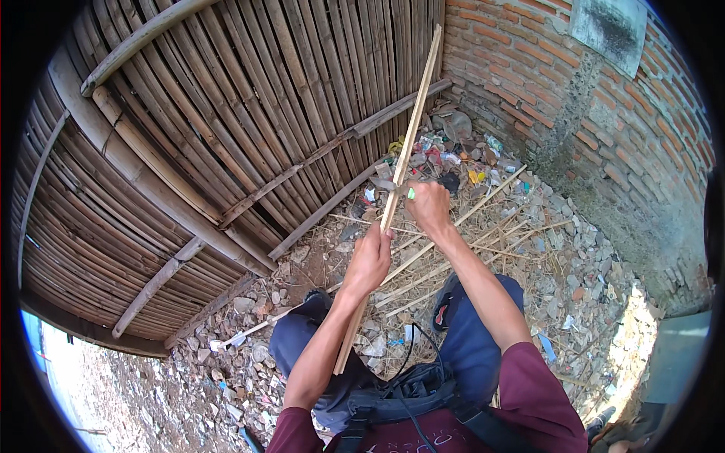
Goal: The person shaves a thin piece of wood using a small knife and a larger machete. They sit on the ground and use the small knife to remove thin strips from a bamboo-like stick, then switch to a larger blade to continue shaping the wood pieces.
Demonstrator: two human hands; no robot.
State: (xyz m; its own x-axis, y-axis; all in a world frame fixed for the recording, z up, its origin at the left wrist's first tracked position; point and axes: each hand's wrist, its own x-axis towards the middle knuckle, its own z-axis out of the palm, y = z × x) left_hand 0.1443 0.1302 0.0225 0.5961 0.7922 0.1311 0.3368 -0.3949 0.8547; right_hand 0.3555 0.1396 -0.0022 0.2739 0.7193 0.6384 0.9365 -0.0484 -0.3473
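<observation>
Your left hand [368,263] is closed around a long, pale, split bamboo strip [405,143], fingers wrapped about its lower part. Below that grip the strip runs down along your left forearm and ends near your lap; above it the strip rises steeply, leaning toward the top of the woven bamboo fence panel [211,121] ahead of you.

Just above your left hand, your right hand [427,206] is closed around a knife with a green handle [398,189], whose grey blade lies crosswise against the strip and points left of the grip. A bit of the green handle shows beside your right thumb. The two hands sit close together on the strip, the right one higher and slightly to the right.

Beyond your right hand, loose thin bamboo slivers [468,241] lie scattered over stony ground, and farther off a heap of mixed litter [453,151] sits in the corner where the fence meets a red brick wall [574,98]. Under both grips your knees in dark blue trousers [476,340] are bent.
</observation>
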